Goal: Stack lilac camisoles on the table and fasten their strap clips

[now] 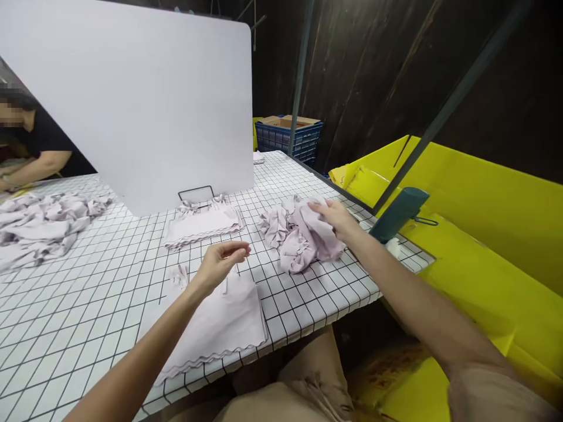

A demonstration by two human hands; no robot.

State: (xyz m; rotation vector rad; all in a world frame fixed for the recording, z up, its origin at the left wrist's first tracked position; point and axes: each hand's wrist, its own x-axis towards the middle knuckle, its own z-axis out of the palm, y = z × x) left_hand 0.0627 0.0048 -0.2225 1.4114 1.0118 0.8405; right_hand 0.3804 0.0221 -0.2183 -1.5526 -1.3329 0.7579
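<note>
My right hand (336, 218) grips a crumpled pale pink camisole (310, 231), part of a loose heap on the right side of the table. Empty and loosely curved, my left hand (220, 264) hovers with a small gap between thumb and fingers. Below it, a pale pink camisole (220, 322) lies flat near the table's front edge, its wavy hem towards me and its thin straps partly hidden by my hand. Farther back is a neat stack of similar camisoles (204, 225), hems also towards me.
A large white board (176, 105) stands over the grid-patterned table (290, 305). More crumpled garments (44, 225) lie at left, near another person (44, 140). A dark green holder (400, 214) is by the right edge, beside yellow panels (484, 234). Blue crates (288, 138) stand behind.
</note>
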